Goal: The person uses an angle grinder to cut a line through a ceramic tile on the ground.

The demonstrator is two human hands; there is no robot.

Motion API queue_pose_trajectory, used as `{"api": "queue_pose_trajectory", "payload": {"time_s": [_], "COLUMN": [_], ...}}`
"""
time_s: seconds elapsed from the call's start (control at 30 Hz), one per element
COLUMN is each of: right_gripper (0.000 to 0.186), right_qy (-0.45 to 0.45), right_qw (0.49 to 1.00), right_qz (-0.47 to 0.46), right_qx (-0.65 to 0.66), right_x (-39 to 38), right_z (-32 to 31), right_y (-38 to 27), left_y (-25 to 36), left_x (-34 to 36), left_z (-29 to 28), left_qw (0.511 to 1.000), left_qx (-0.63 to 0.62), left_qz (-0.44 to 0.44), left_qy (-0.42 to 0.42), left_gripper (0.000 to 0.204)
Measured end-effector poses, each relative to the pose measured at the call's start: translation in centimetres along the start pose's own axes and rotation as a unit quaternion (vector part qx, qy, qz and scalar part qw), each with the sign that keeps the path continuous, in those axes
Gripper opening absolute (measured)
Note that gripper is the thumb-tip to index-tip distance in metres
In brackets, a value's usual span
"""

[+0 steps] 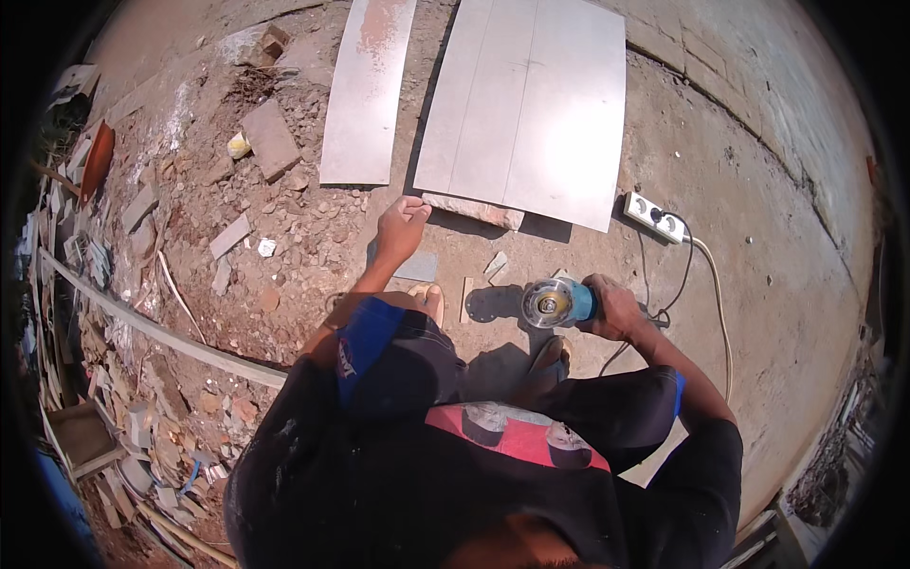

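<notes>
My right hand (614, 308) is wrapped round the blue body of an angle grinder (582, 302). Its round cutting disc (536, 317) faces up, above the ground between my feet. A large pale grey board (531, 104) with two thin lengthwise lines lies ahead, its near edge propped on a rough brick piece (474, 211). At the near left corner of that board, my left hand (402, 230) is closed with its fingertips pinched beside the brick's end. Whatever those fingers may hold is too small to make out.
A narrow pale strip (365, 104) lies left of the board. On the right, a white power strip (654, 218) has a dark plug and a pale cable (722, 313) trailing over the concrete. Rubble and a long wooden plank (161, 332) spread along the left.
</notes>
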State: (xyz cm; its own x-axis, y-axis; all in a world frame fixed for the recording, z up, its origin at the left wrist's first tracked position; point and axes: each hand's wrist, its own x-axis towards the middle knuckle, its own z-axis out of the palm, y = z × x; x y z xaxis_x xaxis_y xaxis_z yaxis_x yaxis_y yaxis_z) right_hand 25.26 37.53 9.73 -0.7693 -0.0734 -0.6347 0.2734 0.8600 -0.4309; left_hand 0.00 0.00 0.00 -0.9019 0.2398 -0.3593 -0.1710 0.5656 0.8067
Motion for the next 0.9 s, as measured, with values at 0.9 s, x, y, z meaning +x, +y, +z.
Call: {"api": "queue_pose_trajectory", "payload": {"time_s": [0.9], "right_gripper": [0.052], "right_qy": [0.152], "right_qw": [0.694], "right_qz": [-0.002], "right_qx": [0.703], "right_x": [13.2], "right_z": [-2.6], "right_y": [-18.7], "left_y": [7.3], "left_x": [-5.2], "left_z": [1.7], "left_qw": [0.72], "left_qx": [-0.406], "left_qz": [-0.076], "left_qy": [-0.558], "left_gripper": [0.06]}}
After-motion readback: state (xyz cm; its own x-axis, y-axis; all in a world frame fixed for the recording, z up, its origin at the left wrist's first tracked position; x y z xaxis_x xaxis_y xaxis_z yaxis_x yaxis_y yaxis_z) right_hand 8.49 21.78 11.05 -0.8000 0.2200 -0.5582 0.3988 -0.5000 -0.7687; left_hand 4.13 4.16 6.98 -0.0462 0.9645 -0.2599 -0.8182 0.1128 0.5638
